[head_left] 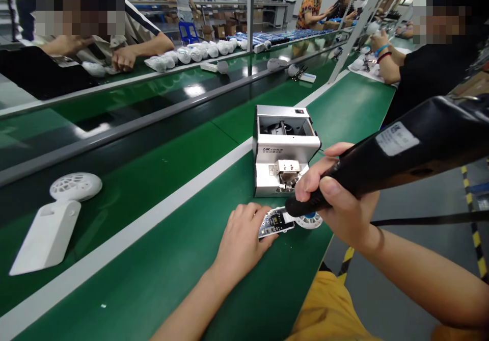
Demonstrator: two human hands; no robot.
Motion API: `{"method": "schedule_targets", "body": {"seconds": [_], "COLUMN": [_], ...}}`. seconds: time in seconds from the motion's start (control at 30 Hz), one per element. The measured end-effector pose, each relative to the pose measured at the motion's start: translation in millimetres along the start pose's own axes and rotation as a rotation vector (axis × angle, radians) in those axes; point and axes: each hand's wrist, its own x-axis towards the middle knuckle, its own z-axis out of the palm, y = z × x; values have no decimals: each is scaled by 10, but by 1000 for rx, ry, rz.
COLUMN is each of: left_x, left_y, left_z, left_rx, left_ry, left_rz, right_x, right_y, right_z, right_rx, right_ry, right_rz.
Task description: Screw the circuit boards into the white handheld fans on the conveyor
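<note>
A small handheld fan (275, 220) lies on the green bench with its housing off, its circuit board showing and its round white head to the right. My left hand (244, 234) grips the body end of it, thumb and fingers on either side. My right hand (340, 198) is wrapped round a black electric screwdriver (367, 157), held slanting. Its tip comes down at the neck of the fan, and the exact contact point is hidden. Just behind stands a silver screw feeder (286, 150) with an open top tray.
On the belt to the left lies a white folding fan (57, 218). More fans (194, 51) in clear wrap line the far side. Co-workers sit across the line and at the right. A metal post (361, 27) rises by the belt. A black cable (431, 219) hangs at the right.
</note>
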Motion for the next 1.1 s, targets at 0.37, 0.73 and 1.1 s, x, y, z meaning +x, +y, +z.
{"method": "schedule_targets", "body": {"seconds": [0.37,0.73,1.1], "left_x": [-1,7,7], "left_y": [3,-4,0], "left_z": [13,24,10], "left_rx": [2,4,7], "left_ry": [-7,8,-7], "left_rz": [3,7,-11], "right_x": [-2,-10,392], "right_y": [114,301,-179], "right_z": [69,110,65], "right_rx": [64,25,-61], "right_ry": [-9,-113,220], "right_rz": [28,17,-200]}}
